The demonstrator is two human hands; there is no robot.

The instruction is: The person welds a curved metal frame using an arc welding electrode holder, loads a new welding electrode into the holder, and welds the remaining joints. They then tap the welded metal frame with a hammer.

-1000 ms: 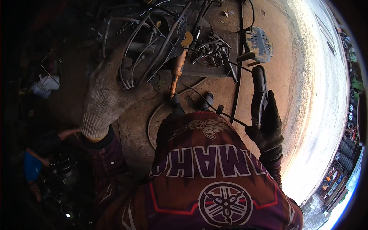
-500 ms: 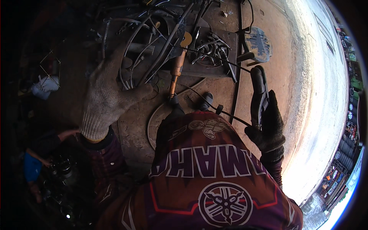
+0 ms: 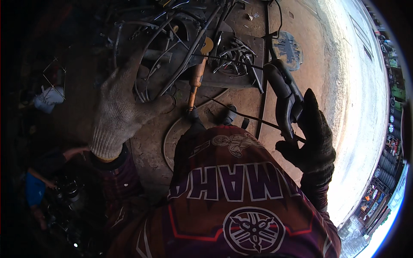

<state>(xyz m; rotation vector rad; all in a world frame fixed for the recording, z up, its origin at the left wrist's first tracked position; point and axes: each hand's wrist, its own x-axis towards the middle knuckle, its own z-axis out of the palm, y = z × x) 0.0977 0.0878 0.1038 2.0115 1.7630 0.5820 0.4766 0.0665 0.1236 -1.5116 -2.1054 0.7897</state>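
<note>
Right grip [image 3: 313, 148] shifted rightward, clamped on black strapped object [image 3: 282, 88], now tilted leftward; left grip [image 3: 117, 112] apart.

The left head fisheye looks steeply down from close above the jersey [image 3: 230, 185]; past the jersey it reaches the tabletop [image 3: 255, 44], farther off, and right of the jersey it sweeps out to sunlit ground [image 3: 359, 112] curving along the rim.

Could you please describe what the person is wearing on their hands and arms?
The left hand wears a greyish knitted glove with a ribbed, yellow-edged cuff; the right hand wears a darker-looking knitted glove. Both sleeves look dark purplish.
</note>
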